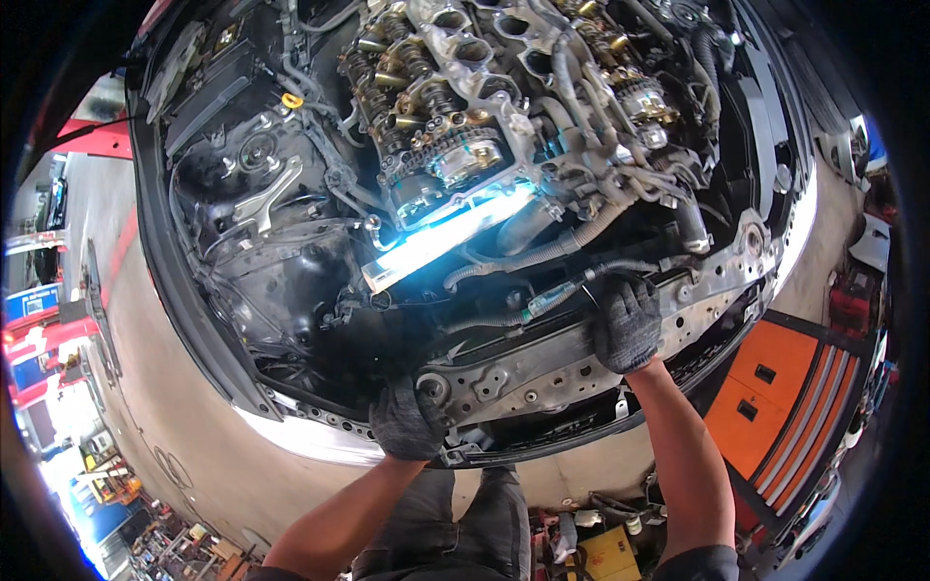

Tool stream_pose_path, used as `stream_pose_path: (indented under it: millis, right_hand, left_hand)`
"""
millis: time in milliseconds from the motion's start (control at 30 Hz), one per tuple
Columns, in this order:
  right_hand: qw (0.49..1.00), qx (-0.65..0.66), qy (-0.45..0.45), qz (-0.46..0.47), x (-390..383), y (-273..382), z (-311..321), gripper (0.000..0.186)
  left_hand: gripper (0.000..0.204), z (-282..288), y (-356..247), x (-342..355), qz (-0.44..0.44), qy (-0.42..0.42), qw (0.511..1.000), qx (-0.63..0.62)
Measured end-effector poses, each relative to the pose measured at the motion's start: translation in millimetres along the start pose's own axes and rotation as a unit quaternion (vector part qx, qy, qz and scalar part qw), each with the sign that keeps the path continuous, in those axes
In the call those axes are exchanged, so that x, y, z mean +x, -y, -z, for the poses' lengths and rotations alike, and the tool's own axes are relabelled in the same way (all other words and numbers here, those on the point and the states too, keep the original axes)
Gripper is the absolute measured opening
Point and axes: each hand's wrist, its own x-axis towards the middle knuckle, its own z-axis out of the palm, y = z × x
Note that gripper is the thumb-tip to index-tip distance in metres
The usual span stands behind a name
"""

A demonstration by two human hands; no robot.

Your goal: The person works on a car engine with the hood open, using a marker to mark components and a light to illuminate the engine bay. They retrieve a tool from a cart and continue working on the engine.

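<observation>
Both my hands wear dark grey gloves and are at the pale metal front crossbar (542, 380) of an open engine bay. My left hand (407, 423) grips the bar near its left end, and its fingertips fade into shadow. Over the bar's right half, my right hand (628, 324) has its fingers curled inward. A thin dark line shows beside those fingers, but what they hold is hidden. Just left of it runs a corrugated wiring harness (547, 302). Behind lies a glowing work light bar (450, 235), angled across the front of the engine.
The opened engine (455, 155) shows bare camshafts and timing chains, with hoses (581, 232) in front. An orange tool cabinet (765, 373) stands at the right. Parts and a yellow box (608, 557) lie on the floor near my legs. Red lift equipment (58, 339) is at the left.
</observation>
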Motion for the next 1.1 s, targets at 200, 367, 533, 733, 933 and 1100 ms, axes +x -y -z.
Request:
stream_pose_path:
  millis: [200, 367, 533, 733, 933, 1100]
  right_hand:
    - [1.000, 0.027, -0.012, 0.008, -6.4, -4.6, -0.8, 0.041]
    - [0.999, 0.019, -0.030, 0.018, -8.1, -5.1, -4.3, 0.043]
    - [0.999, 0.013, -0.030, 0.019, -7.0, -5.0, -3.7, 0.041]
    - [0.999, 0.012, -0.035, 0.026, -4.4, -4.0, -2.9, 0.035]
    - [0.999, 0.013, -0.032, 0.025, -2.6, -3.3, -3.4, 0.037]
    - [0.999, 0.002, -0.038, 0.027, -0.9, -1.2, -3.5, 0.038]
  left_hand:
    - [0.045, -1.1, 0.7, 4.5, -0.013, -0.020, 1.000, -0.017]
    - [0.047, 1.1, -4.8, 5.8, 0.039, 0.015, 0.999, -0.035]
    - [0.038, 3.0, -7.4, 9.8, 0.048, -0.010, 0.998, -0.040]
    - [0.031, 4.3, -8.8, 12.5, 0.053, -0.015, 0.998, -0.043]
    - [0.042, 0.5, -5.1, 11.0, 0.046, -0.017, 0.999, -0.019]
    - [0.044, 0.7, -4.7, 8.6, 0.061, -0.009, 0.997, -0.040]
